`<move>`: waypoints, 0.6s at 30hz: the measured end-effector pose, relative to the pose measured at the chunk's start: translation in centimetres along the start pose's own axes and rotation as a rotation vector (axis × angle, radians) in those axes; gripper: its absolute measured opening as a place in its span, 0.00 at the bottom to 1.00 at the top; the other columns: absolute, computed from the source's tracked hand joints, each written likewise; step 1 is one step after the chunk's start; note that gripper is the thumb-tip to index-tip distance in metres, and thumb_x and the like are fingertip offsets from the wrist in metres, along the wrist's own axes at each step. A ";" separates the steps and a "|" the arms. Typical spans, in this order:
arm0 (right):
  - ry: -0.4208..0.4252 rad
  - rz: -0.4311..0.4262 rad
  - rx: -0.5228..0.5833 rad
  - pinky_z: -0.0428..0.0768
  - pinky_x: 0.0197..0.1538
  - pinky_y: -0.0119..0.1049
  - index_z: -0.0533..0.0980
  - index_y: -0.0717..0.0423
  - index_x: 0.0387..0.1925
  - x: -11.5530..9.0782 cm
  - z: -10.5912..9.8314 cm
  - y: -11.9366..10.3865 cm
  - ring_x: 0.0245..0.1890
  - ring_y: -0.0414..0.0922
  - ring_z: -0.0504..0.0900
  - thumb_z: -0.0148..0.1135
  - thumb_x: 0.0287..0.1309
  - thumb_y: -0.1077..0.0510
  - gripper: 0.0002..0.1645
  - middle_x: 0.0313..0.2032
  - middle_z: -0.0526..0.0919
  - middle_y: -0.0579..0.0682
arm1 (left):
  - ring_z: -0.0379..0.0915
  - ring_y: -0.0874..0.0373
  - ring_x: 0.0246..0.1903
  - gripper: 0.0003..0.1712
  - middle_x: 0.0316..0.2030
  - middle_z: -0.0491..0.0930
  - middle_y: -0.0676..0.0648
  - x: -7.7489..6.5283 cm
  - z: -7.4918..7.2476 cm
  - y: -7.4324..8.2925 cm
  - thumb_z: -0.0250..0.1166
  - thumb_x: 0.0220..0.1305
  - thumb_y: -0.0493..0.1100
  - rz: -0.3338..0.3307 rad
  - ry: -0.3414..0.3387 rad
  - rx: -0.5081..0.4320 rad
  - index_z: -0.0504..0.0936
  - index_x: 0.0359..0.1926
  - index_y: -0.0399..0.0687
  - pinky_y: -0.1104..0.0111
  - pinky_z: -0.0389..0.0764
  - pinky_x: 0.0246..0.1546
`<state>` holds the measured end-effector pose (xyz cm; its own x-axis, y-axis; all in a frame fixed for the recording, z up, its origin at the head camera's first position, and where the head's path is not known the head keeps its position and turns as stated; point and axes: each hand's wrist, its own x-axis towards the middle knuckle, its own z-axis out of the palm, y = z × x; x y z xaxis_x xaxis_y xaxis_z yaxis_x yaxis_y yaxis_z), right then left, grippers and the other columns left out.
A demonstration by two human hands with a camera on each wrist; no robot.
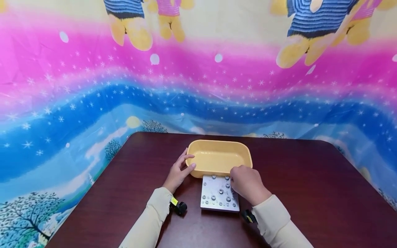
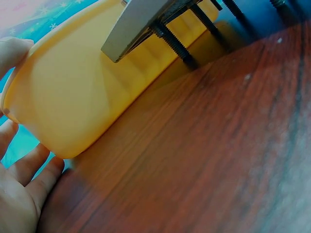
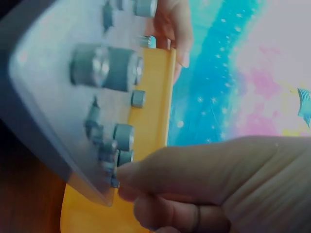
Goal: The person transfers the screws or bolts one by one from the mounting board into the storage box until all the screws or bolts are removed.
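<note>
A yellow plastic bin (image 1: pixel 220 158) stands on the table. My left hand (image 1: pixel 178 174) holds its left end, with a finger over the rim and other fingers against the outside wall (image 2: pixel 63 107). In front of the bin is a silver metal plate (image 1: pixel 217 203) set with socket-head bolts (image 1: pixel 221 191) of several sizes. Long threaded shanks (image 2: pixel 172 43) stick out below the plate. At the plate's far right corner my right hand (image 1: pixel 248 182) pinches a small bolt (image 3: pixel 114 181) between thumb and curled fingers, which hide most of it.
The dark reddish-brown wooden table (image 1: pixel 124 206) has rounded far corners. A patterned cloth (image 1: pixel 198 86) hangs behind and beside it. Black wrist cameras are strapped at the left cuff (image 1: pixel 180 207) and right cuff (image 1: pixel 248 216), close to the plate's sides.
</note>
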<state>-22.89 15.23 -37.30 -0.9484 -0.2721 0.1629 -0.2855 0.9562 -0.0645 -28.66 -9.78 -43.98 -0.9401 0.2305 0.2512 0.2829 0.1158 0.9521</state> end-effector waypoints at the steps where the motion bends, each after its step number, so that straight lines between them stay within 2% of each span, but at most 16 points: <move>1: 0.013 0.005 -0.021 0.66 0.17 0.37 0.76 0.53 0.19 0.0 0.1 -0.1 0.14 0.44 0.67 0.66 0.52 0.61 0.10 0.13 0.69 0.46 | 0.55 0.49 0.69 0.25 0.75 0.48 0.50 0.0 0.0 0.0 0.65 0.65 0.45 0.002 0.002 0.002 0.74 0.60 0.41 0.57 0.66 0.63; 5: 0.048 0.029 -0.061 0.66 0.15 0.39 0.77 0.55 0.19 -0.1 0.4 -0.5 0.13 0.45 0.66 0.67 0.51 0.61 0.09 0.13 0.69 0.48 | 0.57 0.48 0.68 0.24 0.75 0.48 0.47 -0.1 0.1 -0.1 0.65 0.65 0.44 0.008 0.010 0.000 0.74 0.60 0.41 0.56 0.67 0.62; 11: 0.091 0.046 -0.075 0.66 0.14 0.37 0.80 0.58 0.21 -0.3 0.7 -0.9 0.12 0.45 0.66 0.68 0.51 0.61 0.07 0.12 0.69 0.49 | 0.57 0.52 0.69 0.25 0.74 0.48 0.53 -0.1 0.2 -0.2 0.65 0.65 0.44 -0.012 0.008 -0.027 0.74 0.60 0.41 0.62 0.68 0.61; 18: 0.132 0.045 -0.106 0.66 0.12 0.36 0.81 0.59 0.22 -0.4 0.9 -1.2 0.10 0.44 0.65 0.66 0.52 0.63 0.06 0.11 0.68 0.50 | 0.58 0.50 0.68 0.25 0.75 0.48 0.51 0.0 0.2 -0.1 0.65 0.65 0.44 0.004 0.013 -0.023 0.74 0.60 0.40 0.65 0.70 0.59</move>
<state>-22.30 14.04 -38.17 -0.9315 -0.2193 0.2903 -0.2206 0.9749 0.0287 -28.64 -9.65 -44.14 -0.9415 0.2180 0.2569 0.2820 0.0928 0.9549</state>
